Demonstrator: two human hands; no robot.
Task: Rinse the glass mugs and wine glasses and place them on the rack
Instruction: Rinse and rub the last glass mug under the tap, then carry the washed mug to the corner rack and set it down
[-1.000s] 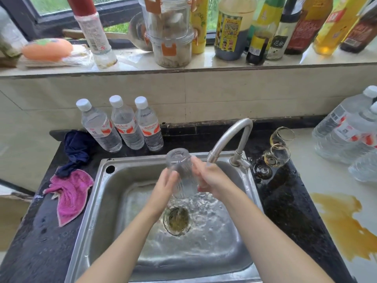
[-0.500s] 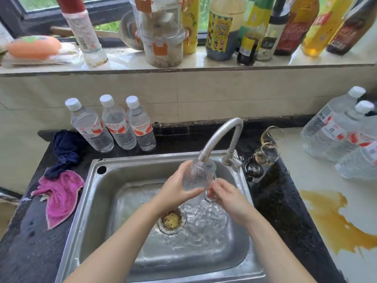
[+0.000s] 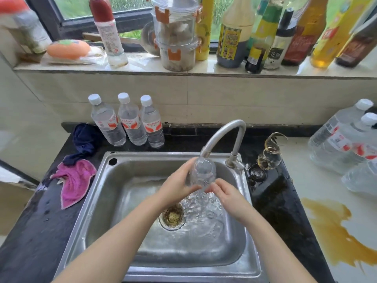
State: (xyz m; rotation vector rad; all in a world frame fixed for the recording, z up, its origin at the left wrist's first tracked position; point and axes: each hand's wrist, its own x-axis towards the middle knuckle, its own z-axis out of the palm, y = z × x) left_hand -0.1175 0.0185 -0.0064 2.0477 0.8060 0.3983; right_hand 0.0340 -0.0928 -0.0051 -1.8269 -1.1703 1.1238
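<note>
A: Where is the glass now?

B: The clear glass (image 3: 203, 174) is under the spout of the faucet (image 3: 224, 135), over the steel sink (image 3: 98, 193). Water runs over it and splashes down beside the drain (image 3: 173, 217).

A: And the hands?

B: The left hand (image 3: 177, 185) is closed around the left side of the glass. The right hand (image 3: 227, 194) touches its lower right part with the fingertips; I cannot tell if it truly grips. The two hands are close together, with the glass between them.

A: Are other glasses in view?

B: Yes, two wine glasses (image 3: 269, 155) with a little amber liquid stand on the dark table (image 3: 281, 201), just right of the faucet.

A: What else is near?

B: A pink cloth (image 3: 74, 183) and a dark blue cloth (image 3: 84, 139) lie left of the sink, and three water bottles (image 3: 130, 121) stand behind it. A brown spill (image 3: 336, 231) is on the pale surface at the right.
</note>
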